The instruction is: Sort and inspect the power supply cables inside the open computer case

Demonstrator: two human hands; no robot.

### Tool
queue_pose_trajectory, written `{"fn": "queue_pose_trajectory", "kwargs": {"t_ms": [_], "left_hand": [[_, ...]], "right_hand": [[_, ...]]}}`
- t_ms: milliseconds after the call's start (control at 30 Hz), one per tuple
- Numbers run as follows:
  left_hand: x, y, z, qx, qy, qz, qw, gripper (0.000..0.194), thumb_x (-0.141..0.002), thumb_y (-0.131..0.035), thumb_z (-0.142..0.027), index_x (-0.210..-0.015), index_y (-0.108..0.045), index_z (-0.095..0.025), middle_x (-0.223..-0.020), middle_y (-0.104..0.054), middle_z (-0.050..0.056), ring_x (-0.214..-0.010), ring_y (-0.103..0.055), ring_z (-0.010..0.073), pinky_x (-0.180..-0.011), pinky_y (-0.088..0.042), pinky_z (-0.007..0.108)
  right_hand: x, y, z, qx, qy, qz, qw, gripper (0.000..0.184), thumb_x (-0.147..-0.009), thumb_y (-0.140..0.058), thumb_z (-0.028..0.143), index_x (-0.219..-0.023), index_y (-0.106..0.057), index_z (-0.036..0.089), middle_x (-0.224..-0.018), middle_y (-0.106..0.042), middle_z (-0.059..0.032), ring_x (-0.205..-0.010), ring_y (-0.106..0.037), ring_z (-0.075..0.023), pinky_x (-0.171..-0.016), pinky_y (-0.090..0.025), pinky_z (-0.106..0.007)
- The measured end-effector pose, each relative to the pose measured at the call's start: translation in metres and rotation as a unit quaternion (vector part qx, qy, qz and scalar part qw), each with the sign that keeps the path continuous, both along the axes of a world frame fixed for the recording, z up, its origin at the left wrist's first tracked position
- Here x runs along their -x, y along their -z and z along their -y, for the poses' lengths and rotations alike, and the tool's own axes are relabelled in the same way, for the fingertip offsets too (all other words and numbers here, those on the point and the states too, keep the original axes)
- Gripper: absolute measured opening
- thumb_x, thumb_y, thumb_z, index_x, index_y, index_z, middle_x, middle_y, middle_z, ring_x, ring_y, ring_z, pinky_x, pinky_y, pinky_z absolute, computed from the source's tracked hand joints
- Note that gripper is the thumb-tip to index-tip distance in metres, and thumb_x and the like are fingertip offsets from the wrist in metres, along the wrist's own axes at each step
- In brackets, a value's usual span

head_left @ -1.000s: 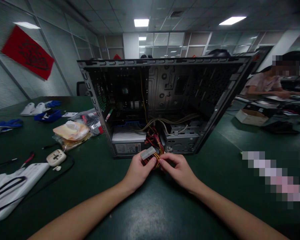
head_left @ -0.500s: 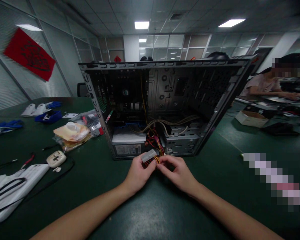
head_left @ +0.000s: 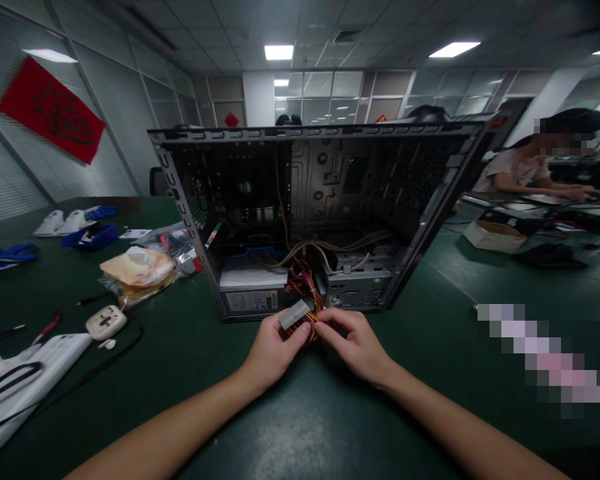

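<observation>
An open computer case [head_left: 325,130] stands upright on the dark green table. From inside it runs a bundle of red, yellow and black power cables [head_left: 310,285], ending in a pale, wide connector [head_left: 294,314]. My left hand [head_left: 275,347] is closed around the cables just behind this connector, thumb on top. Fingertips of my right hand [head_left: 353,340] pinch the same wires a little to the right. A labelled power supply [head_left: 253,300] sits at the lower left of the case, and a metal drive cage [head_left: 357,291] at the lower right.
At left lie a plastic bag with a yellow item [head_left: 139,267], a beige round-cornered gadget [head_left: 106,323], a white device [head_left: 35,387] with black cords, and a blue tray [head_left: 90,237]. At right are a carton [head_left: 495,235] and a seated person [head_left: 520,167].
Both hands stay on the cable bundle, with only small shifts of the fingers on the wires. The view has swung slightly, moving the whole scene a little left.
</observation>
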State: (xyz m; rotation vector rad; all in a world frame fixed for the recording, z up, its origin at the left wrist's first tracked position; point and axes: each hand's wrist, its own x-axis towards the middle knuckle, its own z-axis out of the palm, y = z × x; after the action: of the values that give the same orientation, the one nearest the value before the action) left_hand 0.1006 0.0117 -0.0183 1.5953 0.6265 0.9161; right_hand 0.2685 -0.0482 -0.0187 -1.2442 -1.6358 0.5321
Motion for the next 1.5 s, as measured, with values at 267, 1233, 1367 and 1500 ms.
{"fn": "queue_pose_trajectory", "kwargs": {"t_ms": [267,1233,1367,1500], "left_hand": [[0.001,0.004,0.002,-0.009,-0.004,0.000,1.000,0.027,-0.083,-0.067,-0.036,-0.095,-0.068,-0.012,-0.088,-0.071,0.007,-0.080,-0.063,0.0191,-0.075,-0.052,0.029],[-0.002,0.007,0.000,-0.004,0.032,0.022,0.999,0.021,-0.085,-0.063,-0.032,-0.088,-0.065,-0.012,-0.079,-0.064,0.004,-0.072,-0.056,0.0148,-0.070,-0.047,0.025],[0.001,0.008,0.000,-0.010,0.031,0.020,0.999,0.020,-0.084,-0.063,-0.032,-0.086,-0.065,-0.012,-0.075,-0.064,0.003,-0.069,-0.056,0.0145,-0.067,-0.047,0.024],[0.002,0.004,-0.001,-0.016,0.025,0.025,0.999,0.020,-0.083,-0.063,-0.032,-0.087,-0.066,-0.013,-0.078,-0.066,0.004,-0.072,-0.059,0.0159,-0.069,-0.049,0.026]], "right_hand": [[-0.005,0.000,0.001,-0.062,0.004,0.005,0.998,0.022,-0.092,-0.058,0.030,-0.080,-0.069,0.017,-0.065,-0.066,-0.0018,-0.059,-0.060,-0.0142,-0.060,-0.046,-0.024],[-0.002,0.003,0.002,-0.021,0.000,-0.009,1.000,0.019,-0.092,-0.054,0.030,-0.081,-0.063,0.017,-0.066,-0.059,0.0005,-0.059,-0.054,-0.0123,-0.058,-0.044,-0.021],[-0.003,0.007,0.001,0.036,-0.037,-0.048,0.998,0.023,-0.094,-0.055,0.036,-0.084,-0.064,0.017,-0.065,-0.057,0.0012,-0.058,-0.054,-0.0123,-0.055,-0.044,-0.021],[-0.002,0.008,0.000,0.019,-0.030,-0.023,0.999,0.021,-0.093,-0.056,0.035,-0.086,-0.065,0.017,-0.067,-0.061,-0.0002,-0.060,-0.057,-0.0134,-0.058,-0.046,-0.023]]}}
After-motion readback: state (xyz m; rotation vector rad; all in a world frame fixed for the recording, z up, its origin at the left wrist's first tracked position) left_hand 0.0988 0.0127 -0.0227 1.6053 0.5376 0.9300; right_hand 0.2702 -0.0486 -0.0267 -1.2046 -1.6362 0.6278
